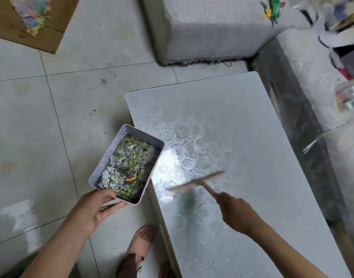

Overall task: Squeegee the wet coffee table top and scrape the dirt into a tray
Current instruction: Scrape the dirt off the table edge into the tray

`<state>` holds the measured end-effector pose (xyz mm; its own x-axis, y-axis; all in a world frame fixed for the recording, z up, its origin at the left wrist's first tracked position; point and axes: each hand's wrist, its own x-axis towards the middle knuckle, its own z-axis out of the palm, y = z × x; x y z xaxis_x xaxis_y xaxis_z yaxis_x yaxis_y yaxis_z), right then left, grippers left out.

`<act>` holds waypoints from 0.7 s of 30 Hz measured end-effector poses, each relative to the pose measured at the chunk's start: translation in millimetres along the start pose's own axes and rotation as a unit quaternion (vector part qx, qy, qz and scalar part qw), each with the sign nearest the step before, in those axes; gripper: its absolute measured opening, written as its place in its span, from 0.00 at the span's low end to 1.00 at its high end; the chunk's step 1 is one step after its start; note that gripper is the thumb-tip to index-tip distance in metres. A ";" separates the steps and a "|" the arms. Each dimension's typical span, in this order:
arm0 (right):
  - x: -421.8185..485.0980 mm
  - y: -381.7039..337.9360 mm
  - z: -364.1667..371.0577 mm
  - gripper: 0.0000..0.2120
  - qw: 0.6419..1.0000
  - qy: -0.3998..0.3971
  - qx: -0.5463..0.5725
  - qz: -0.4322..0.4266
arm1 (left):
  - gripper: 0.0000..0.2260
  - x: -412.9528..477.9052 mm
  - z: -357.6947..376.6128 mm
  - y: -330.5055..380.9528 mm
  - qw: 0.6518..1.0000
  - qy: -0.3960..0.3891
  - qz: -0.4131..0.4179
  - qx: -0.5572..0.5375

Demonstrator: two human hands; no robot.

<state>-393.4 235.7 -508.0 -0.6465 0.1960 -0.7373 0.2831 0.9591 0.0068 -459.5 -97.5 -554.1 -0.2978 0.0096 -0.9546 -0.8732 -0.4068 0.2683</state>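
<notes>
Closest to the camera, a foot in a brown sandal stands on the pale grey tiled floor, just beside the table's left edge. Slightly further out, the left hand grips the near short end of a pale pink rectangular tray, thumb over the rim and fingers curled beneath. The tray is held off the floor at the table's left edge, its far right corner meeting that edge. It holds dark grit, green leaf scraps and one orange bit in murky water. To the right, the right hand is closed around the handle of a light wooden-coloured T-shaped squeegee. The squeegee is blurred, its blade lying across the near-left part of the table, and whether it touches the surface cannot be told. Beneath it spreads the glossy white coffee table top, wet, with a rose pattern and bright glare near the tray. Beyond stand a large white fabric-covered block and, far left, a brown cardboard box.
</notes>
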 end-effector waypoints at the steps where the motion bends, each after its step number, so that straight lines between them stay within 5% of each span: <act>1: -10.9 10.4 3.2 0.10 1.000 -0.022 -0.008 0.010 | 0.10 -1.5 3.2 -1.2 1.000 -0.002 -0.005 0.003; 10: 70.3 -21.0 -95.1 0.22 0.988 0.120 -0.021 -0.091 | 0.05 -15.5 39.9 -13.9 0.998 -0.027 -0.014 0.052; 21: -16.2 90.0 20.6 0.09 0.994 0.022 0.097 0.045 | 0.05 -9.4 62.6 -33.3 0.995 -0.034 -0.029 0.091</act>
<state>-342.9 314.6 -509.4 -0.6420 0.2925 -0.7087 0.4701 0.8804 -0.0624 -451.8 -26.8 -546.0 -0.2653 0.0921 -0.9598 -0.9430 -0.2324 0.2383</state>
